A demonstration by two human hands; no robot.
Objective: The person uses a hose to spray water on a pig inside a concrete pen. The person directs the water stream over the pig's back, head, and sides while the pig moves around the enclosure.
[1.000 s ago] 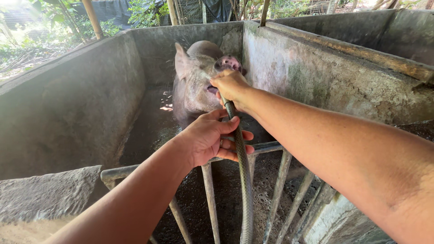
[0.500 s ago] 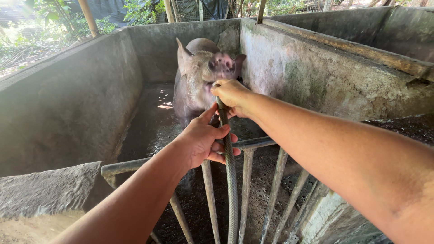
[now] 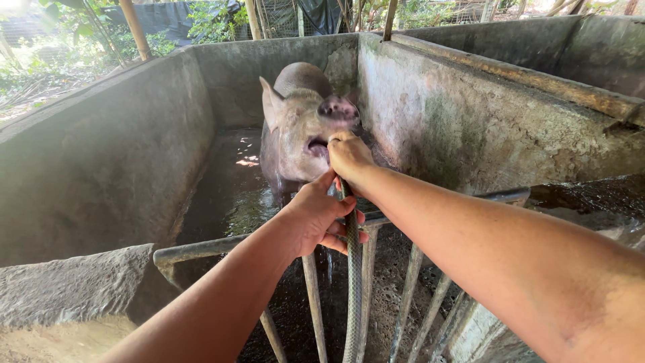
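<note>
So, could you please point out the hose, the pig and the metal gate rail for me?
hose (image 3: 353,282), head view, on its dark length hanging below the hands.
pig (image 3: 292,124), head view, on the side of its head.
metal gate rail (image 3: 201,249), head view, on the bare top bar.

Grey-green hose (image 3: 353,282), pinkish-grey pig (image 3: 295,128)

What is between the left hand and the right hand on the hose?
In the head view, only a short stretch of the green hose lies between the left hand and the right hand.
</note>
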